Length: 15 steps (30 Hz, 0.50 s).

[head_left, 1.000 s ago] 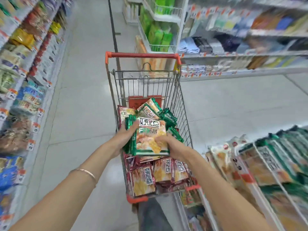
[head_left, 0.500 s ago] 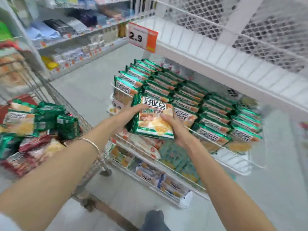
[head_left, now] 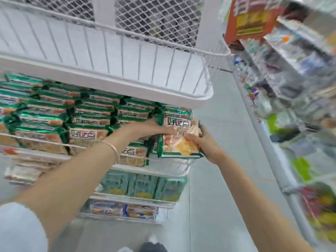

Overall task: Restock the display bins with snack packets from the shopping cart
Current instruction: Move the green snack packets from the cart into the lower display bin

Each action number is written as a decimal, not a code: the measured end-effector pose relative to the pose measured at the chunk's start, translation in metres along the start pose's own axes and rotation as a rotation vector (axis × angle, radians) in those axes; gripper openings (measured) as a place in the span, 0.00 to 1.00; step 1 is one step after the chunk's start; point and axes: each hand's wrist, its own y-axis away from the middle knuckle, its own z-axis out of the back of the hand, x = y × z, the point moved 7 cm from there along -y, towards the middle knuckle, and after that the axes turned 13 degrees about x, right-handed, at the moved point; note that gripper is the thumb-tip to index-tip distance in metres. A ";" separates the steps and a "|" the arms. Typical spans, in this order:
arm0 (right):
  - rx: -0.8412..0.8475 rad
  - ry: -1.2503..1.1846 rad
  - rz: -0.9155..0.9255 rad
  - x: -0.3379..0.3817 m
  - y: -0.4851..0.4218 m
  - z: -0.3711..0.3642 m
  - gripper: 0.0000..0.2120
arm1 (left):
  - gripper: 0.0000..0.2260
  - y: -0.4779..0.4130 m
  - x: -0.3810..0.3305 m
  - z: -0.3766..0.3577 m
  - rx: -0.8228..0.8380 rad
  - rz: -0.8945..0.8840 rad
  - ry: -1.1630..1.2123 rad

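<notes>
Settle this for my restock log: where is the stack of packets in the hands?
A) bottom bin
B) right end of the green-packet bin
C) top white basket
B: the right hand grips the stack and the left hand presses on it at the bin's right end, beside rows of green packets.

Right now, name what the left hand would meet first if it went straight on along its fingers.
Likely the right hand gripping the green-edged foil snack packet; the left hand touches that packet.

Bright, even store light; heavy motion blur, wide-angle edge distortion.
</notes>
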 end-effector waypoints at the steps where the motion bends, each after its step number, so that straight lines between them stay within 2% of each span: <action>1: -0.003 0.052 0.022 -0.003 -0.003 0.006 0.57 | 0.52 -0.005 0.002 -0.002 0.000 0.011 -0.060; 4: -0.014 0.201 0.100 -0.005 -0.005 0.013 0.43 | 0.54 -0.014 0.001 0.007 -0.115 -0.058 -0.145; 5: -0.020 0.239 0.124 -0.007 -0.005 0.013 0.42 | 0.54 -0.016 0.001 0.008 -0.144 -0.095 -0.172; 9: -0.076 0.370 0.246 -0.023 0.007 0.005 0.55 | 0.50 -0.016 0.001 0.002 -0.210 -0.197 -0.321; 12: -0.088 0.449 0.283 -0.027 0.012 -0.001 0.49 | 0.53 -0.011 -0.005 0.003 -0.277 -0.152 -0.524; 15: -0.140 0.482 0.323 -0.022 0.018 -0.005 0.41 | 0.54 -0.008 -0.013 0.002 -0.300 -0.179 -0.654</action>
